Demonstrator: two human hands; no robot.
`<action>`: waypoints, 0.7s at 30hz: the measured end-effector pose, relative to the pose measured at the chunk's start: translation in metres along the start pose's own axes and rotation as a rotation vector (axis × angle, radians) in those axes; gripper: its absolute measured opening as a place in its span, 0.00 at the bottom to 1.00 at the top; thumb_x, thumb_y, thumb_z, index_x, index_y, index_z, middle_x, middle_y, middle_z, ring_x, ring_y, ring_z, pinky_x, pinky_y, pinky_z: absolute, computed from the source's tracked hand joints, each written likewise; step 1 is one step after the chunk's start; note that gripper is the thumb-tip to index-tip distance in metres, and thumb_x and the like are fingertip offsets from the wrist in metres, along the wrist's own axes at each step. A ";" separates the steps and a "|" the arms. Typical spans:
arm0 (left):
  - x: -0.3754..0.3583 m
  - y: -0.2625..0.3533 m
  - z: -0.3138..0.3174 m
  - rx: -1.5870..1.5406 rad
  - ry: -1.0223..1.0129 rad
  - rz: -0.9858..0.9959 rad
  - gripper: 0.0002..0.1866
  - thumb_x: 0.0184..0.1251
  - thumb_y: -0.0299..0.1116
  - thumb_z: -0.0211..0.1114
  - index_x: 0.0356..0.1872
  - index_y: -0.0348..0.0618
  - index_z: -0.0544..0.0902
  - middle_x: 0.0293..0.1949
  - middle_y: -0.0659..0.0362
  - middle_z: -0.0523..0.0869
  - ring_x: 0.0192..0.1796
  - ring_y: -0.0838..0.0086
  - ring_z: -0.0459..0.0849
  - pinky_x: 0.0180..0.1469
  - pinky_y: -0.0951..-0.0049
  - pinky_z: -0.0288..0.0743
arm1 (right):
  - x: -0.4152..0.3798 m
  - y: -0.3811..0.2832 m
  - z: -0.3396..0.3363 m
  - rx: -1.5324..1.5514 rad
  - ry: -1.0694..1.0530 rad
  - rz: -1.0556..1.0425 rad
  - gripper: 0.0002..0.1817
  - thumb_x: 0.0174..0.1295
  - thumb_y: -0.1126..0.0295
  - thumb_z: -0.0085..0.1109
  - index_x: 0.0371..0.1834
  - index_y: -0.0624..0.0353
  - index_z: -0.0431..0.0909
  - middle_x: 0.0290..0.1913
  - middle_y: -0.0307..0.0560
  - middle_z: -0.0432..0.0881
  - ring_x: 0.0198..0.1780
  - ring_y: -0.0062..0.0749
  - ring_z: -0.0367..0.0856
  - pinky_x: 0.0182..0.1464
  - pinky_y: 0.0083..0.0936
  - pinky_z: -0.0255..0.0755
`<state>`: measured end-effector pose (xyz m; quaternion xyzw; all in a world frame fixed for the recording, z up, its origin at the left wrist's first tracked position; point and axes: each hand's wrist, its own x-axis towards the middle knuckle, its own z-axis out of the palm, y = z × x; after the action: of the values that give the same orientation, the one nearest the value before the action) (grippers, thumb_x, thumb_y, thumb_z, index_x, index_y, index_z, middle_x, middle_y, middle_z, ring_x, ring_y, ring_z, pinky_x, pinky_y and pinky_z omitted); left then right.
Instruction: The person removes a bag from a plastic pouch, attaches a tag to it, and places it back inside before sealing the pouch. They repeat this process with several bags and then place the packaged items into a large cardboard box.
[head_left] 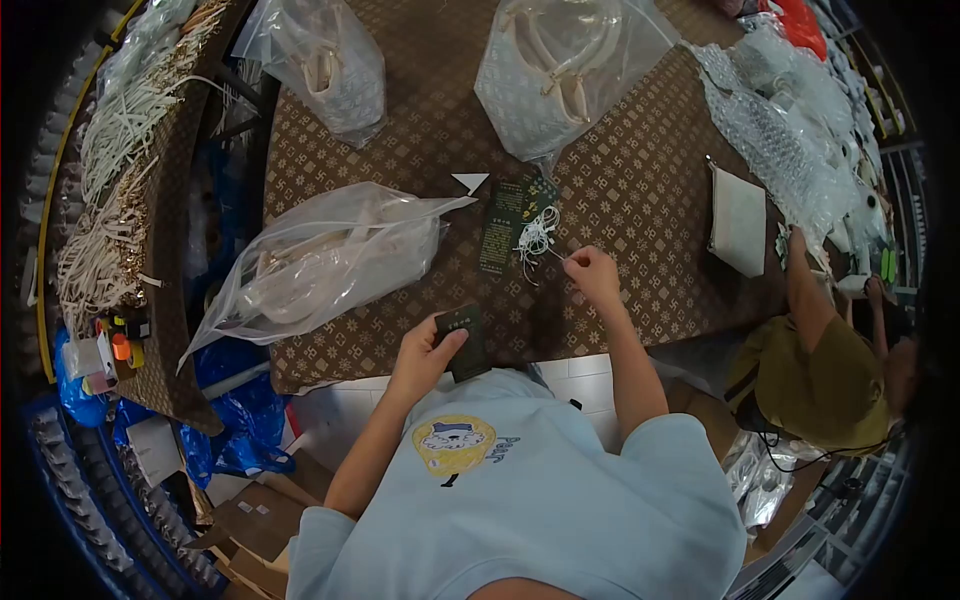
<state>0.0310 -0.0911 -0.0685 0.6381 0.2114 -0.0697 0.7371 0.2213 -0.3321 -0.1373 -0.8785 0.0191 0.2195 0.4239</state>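
Note:
My left hand (420,357) is closed around a dark green card (464,345) with light print, held near the table's front edge. At the middle of the table, my right hand (594,276) pinches the end of a white string that leads to a tangled bunch of white strings (537,232). The bunch lies partly over dark green printed tags (500,225) on the brown cloth. Left of the tags rests a clear plastic bag (340,255) with a pale item inside. A small white paper piece (469,183) lies just above the tags.
Two plastic-wrapped pale handbags, one left (335,75) and one right (545,80), stand at the back. A cream pouch (738,218) lies at right beside bubble wrap (775,130). Pale straps (110,200) cover a left shelf. Another person in an olive top (820,385) works at right.

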 end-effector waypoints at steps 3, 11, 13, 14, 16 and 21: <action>0.002 0.034 0.023 -0.361 -0.058 -0.051 0.20 0.66 0.34 0.62 0.56 0.38 0.73 0.43 0.61 0.82 0.43 0.82 0.79 0.46 0.79 0.75 | -0.020 -0.031 -0.011 0.417 -0.038 0.028 0.06 0.54 0.73 0.62 0.30 0.62 0.76 0.26 0.40 0.80 0.24 0.21 0.77 0.27 0.21 0.71; 0.043 0.009 0.051 -0.820 -0.231 -0.289 0.15 0.68 0.39 0.60 0.51 0.45 0.77 0.48 0.61 0.82 0.51 0.74 0.80 0.55 0.66 0.73 | -0.088 -0.072 0.012 0.127 -0.088 -0.574 0.08 0.53 0.78 0.63 0.33 0.60 0.74 0.29 0.43 0.79 0.25 0.25 0.76 0.29 0.19 0.70; 0.039 0.021 0.041 -0.899 -0.314 -0.400 0.15 0.68 0.41 0.60 0.49 0.43 0.78 0.48 0.60 0.82 0.52 0.72 0.80 0.57 0.63 0.73 | -0.102 -0.073 0.016 0.182 -0.055 -0.548 0.10 0.49 0.81 0.63 0.34 0.60 0.74 0.30 0.46 0.78 0.27 0.30 0.78 0.31 0.22 0.72; 0.034 0.030 0.040 -0.900 -0.314 -0.408 0.15 0.68 0.41 0.60 0.49 0.43 0.78 0.48 0.60 0.82 0.52 0.72 0.80 0.57 0.63 0.73 | -0.111 -0.081 0.011 0.168 -0.163 -0.580 0.11 0.48 0.82 0.63 0.34 0.60 0.74 0.30 0.46 0.79 0.27 0.30 0.78 0.31 0.23 0.72; 0.025 0.050 0.038 -0.937 -0.270 -0.431 0.13 0.68 0.39 0.59 0.45 0.40 0.79 0.44 0.59 0.84 0.48 0.71 0.82 0.54 0.64 0.76 | -0.122 -0.072 0.029 0.289 -0.320 -0.537 0.13 0.46 0.84 0.63 0.34 0.60 0.74 0.31 0.45 0.79 0.27 0.30 0.79 0.30 0.23 0.73; 0.018 0.048 0.009 -0.984 -0.060 -0.182 0.12 0.65 0.37 0.63 0.41 0.39 0.81 0.39 0.55 0.85 0.44 0.69 0.84 0.51 0.66 0.78 | -0.131 -0.066 0.031 0.202 -0.462 -0.531 0.09 0.48 0.82 0.64 0.32 0.61 0.75 0.34 0.45 0.80 0.29 0.30 0.79 0.30 0.23 0.73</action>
<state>0.0674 -0.0884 -0.0313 0.1914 0.2527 -0.0441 0.9474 0.1066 -0.2863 -0.0527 -0.7338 -0.2843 0.2916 0.5438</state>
